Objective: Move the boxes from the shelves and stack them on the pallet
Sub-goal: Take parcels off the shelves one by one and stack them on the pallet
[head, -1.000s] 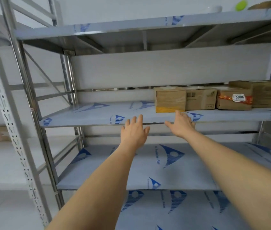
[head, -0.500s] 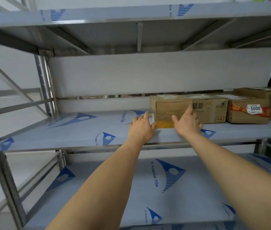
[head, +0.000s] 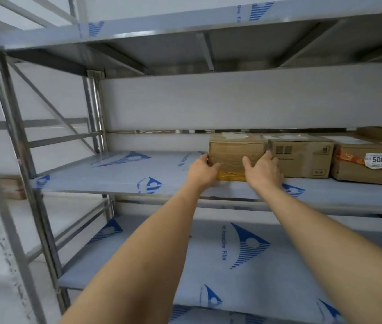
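Head view: a brown taped cardboard box with a yellow strip along its base sits on the grey film-covered metal shelf, leftmost in a row, touching a printed brown carton; beyond it lies a box labelled 5006. The left hand grasps the box's left front corner; the right hand grasps its right front edge.

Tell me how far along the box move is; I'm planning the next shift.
Done: cannot tell, the pallet is out of view. In hand: the left hand and right hand are at the sides of the end box, which sits on the shelf. Left: that box, the printed box, the 5006 box and at least one more behind.
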